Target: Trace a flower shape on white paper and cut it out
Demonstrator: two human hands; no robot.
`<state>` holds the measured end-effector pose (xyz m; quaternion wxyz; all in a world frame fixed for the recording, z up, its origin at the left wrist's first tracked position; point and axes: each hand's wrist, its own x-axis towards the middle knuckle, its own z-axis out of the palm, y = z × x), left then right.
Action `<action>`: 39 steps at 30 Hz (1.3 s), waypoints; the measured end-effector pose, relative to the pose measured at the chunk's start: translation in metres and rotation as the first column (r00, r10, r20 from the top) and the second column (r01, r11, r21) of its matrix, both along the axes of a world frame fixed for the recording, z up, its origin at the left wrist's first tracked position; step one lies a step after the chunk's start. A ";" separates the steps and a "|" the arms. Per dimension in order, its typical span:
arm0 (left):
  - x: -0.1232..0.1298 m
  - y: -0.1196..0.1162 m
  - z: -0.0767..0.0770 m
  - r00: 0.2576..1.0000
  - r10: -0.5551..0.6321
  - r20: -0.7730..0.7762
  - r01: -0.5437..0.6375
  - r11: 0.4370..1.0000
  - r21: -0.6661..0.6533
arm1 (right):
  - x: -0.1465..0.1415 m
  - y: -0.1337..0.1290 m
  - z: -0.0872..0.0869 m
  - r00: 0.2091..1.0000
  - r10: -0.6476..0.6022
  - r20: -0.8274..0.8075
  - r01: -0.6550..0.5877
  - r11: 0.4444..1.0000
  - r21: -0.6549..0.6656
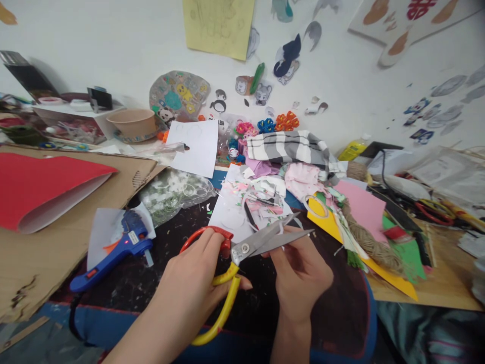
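Note:
My left hand (197,275) is wrapped round the handles of a pair of scissors (244,247), one handle red and the other yellow. Their metal blades stand slightly apart and point right, across the front of my right hand (301,275). That hand is closed, its fingers curled in a pinch just behind the blades. A small whitish bit shows near its fingertips, but the blades hide most of it and I cannot make out what it is. Beyond the blades, paper scraps (265,194) lie heaped on white paper.
A blue glue gun (127,247) lies on the dark mat (341,313) at left, beside a plastic bag (174,194). Red card (49,187) rests on cardboard (71,242). Twine (364,232), coloured paper and folded checked fabric (290,147) crowd the right and back.

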<state>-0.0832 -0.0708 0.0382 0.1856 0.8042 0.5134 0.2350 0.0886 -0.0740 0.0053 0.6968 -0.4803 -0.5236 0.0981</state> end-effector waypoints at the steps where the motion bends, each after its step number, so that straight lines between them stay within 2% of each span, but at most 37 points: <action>1: 0.000 0.000 0.000 1.000 0.000 -0.001 0.000 1.000 -0.002 | 0.000 0.000 0.001 1.000 -0.001 0.004 0.001 1.000 0.007; 13: -0.001 -0.002 0.002 1.000 0.009 -0.003 -0.009 1.000 -0.008 | -0.004 -0.001 0.001 0.999 -0.035 0.031 0.033 0.997 0.063; 24: -0.001 -0.004 0.004 1.000 0.020 -0.013 -0.021 0.997 -0.074 | -0.007 0.002 -0.001 0.993 -0.100 0.070 0.092 0.990 0.109; 34: 0.000 -0.005 0.003 1.000 0.026 -0.002 -0.026 0.985 -0.168 | -0.011 0.001 -0.003 0.995 -0.099 0.024 0.095 0.987 0.128; 39: 0.002 -0.004 0.004 0.999 0.030 -0.029 -0.034 0.990 -0.138 | -0.013 0.002 -0.002 0.996 -0.094 -0.010 0.094 0.987 0.128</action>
